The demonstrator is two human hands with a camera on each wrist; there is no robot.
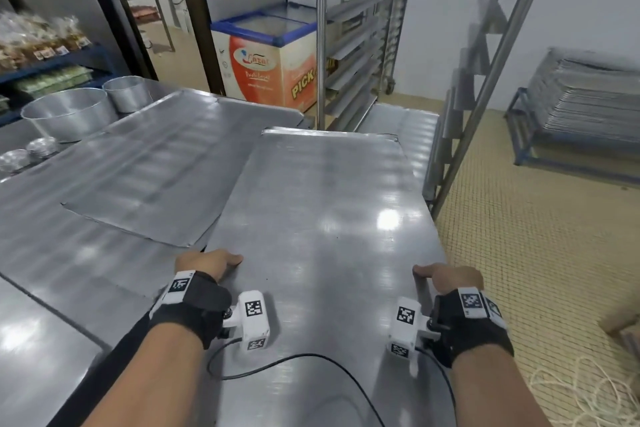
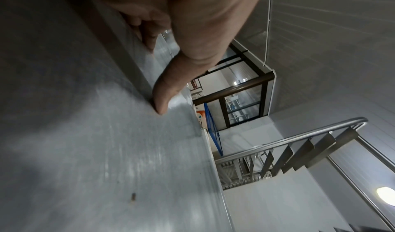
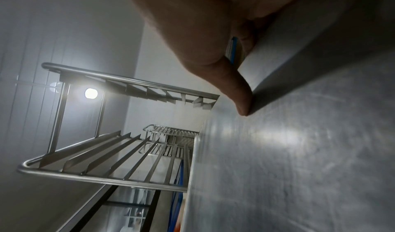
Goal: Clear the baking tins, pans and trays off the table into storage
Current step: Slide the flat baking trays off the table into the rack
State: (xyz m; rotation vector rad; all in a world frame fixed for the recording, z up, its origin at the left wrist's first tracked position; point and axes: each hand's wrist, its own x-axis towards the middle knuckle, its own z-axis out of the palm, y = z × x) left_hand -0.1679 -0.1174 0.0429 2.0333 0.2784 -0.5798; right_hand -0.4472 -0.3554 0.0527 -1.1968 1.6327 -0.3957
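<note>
A large flat metal baking tray (image 1: 322,204) is held level in front of me, above the table's right edge. My left hand (image 1: 211,262) grips its left edge, thumb on top (image 2: 160,104) and fingers under. My right hand (image 1: 446,276) grips its right edge the same way, thumb on top (image 3: 241,104). The tray's far end points at the steel tray rack (image 1: 485,55). More flat trays (image 1: 138,166) lie on the steel table (image 1: 41,340) to the left. Two round tins (image 1: 69,116) (image 1: 128,94) stand at the table's far left.
A second rack (image 1: 360,28) with angled runners stands behind the tray's far end, next to a chest freezer (image 1: 266,55). A stack of trays (image 1: 581,104) sits on a blue frame on the tiled floor at right. Small foil cups (image 1: 27,152) lie at the left.
</note>
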